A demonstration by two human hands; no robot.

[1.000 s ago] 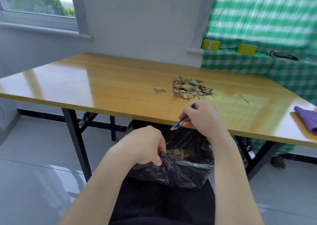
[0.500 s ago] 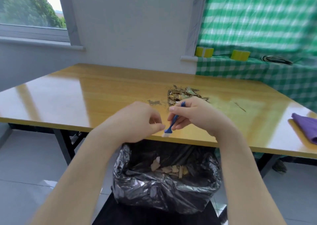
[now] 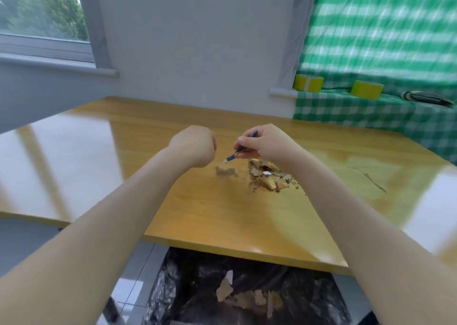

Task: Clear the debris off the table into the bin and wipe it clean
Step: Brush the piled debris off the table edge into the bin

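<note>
A pile of brown debris point(image 3: 268, 177) lies on the yellow wooden table point(image 3: 222, 213), with a dark smear of dust point(image 3: 226, 171) just left of it. My right hand point(image 3: 265, 144) hovers over the far side of the pile and grips a small blue brush point(image 3: 237, 151), bristle end pointing down-left toward the smear. My left hand point(image 3: 195, 146) is curled in a loose fist above the table, left of the smear, holding nothing. Below the table's near edge stands the bin with a black bag point(image 3: 247, 292), scraps lying inside.
A thin dark twig point(image 3: 373, 180) lies on the table to the right of the pile. Behind the table, a green checked cloth point(image 3: 371, 111) covers a ledge with two yellow tape rolls point(image 3: 308, 83). A window is at the far left.
My left hand let go of the bin bag and rose over the table. Both hands moved forward from the table's near edge to the pile. The view tilted up.
</note>
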